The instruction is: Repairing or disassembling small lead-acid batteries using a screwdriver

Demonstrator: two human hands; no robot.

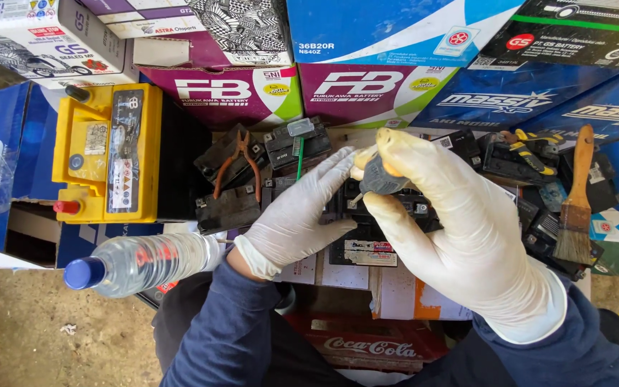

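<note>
- Your right hand, in a white glove, is curled shut around a small grey tool handle; thumb and forefinger pinch it near the top, and its lower end points down at the black battery below.
- Your left hand, also gloved, lies open with the fingers spread and nearly straight. The fingertips reach up to touch the grey tool handle and the right thumb, while the palm rests over the left part of the black battery.
- The two hands meet at the tool, directly above the black battery, which sits on a cardboard box among other small dark batteries.
- Just behind your left fingertips a green-handled brush stands upright.
- Orange-handled pliers lie on the dark batteries to the left, apart from your hands.
- A yellow battery stands farther left, and a clear water bottle with a blue cap lies near your left wrist.
- A wooden paintbrush rests to the right, well apart from your right hand.
</note>
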